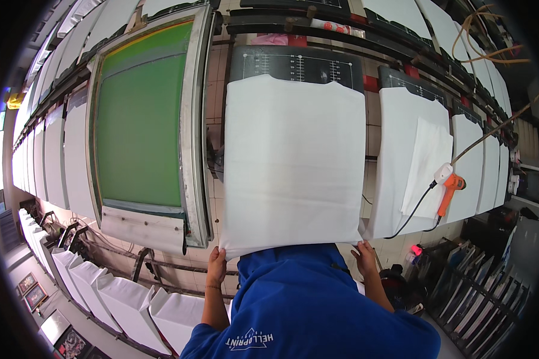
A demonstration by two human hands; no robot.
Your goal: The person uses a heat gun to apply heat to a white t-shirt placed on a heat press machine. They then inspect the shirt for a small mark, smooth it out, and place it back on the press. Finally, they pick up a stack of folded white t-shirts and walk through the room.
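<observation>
White cloth on dark marked board, held at both near corners.
Left hand closed in a pinch on the near-left corner; right hand at the near-right corner, thumb and fingers drawn together, apparently on the hem; cloth lies over the board between green screen frame and neighbouring white-covered board, far end bare; judged best: equal pull from both corners, hem square to the board, faint crosswise creases eased out without skewing the fabric.
</observation>
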